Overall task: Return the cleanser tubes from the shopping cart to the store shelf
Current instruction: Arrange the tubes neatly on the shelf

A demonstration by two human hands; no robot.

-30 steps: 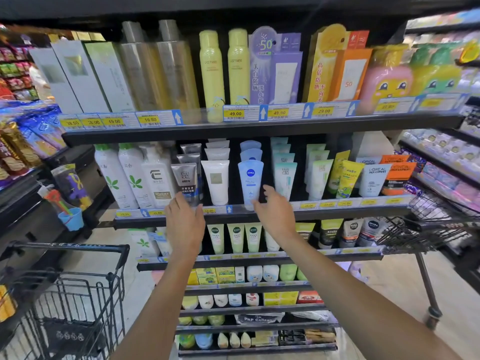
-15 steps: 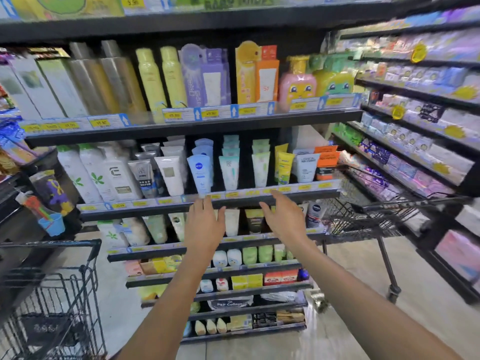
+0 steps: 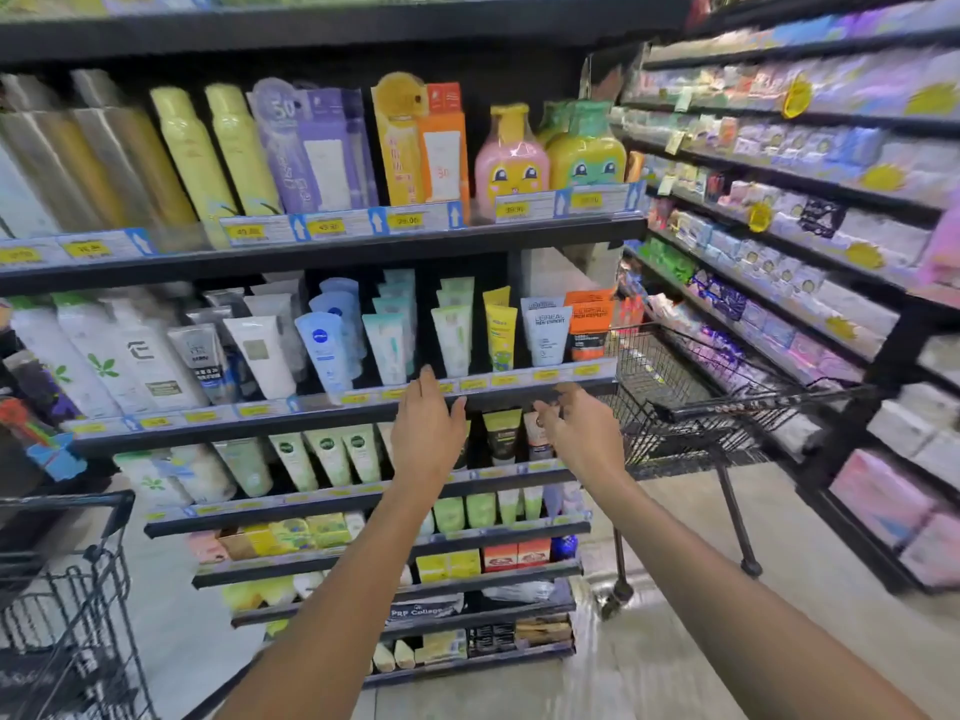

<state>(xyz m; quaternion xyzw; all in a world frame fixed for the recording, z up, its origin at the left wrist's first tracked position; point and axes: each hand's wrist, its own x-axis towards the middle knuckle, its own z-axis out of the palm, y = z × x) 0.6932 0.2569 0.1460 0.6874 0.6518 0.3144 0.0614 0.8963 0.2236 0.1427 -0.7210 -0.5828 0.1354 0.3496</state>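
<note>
Head view: the left hand (image 3: 427,433) and right hand (image 3: 584,436) are held before the shelf (image 3: 332,407) edge, fingers loosely apart, nothing gripped. Cleanser tubes (image 3: 387,345) are stood upright on the shelf. A shopping cart (image 3: 691,402) is parked beside the right hand.

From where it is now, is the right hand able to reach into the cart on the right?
Probably yes. The right hand is empty, with loosely curled fingers, beside the black wire cart, and nothing lies between them. The cart's contents cannot be seen.

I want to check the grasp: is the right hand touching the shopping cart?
Apart: head view shows right hand left of shopping cart, empty, shelf visible between.
</note>
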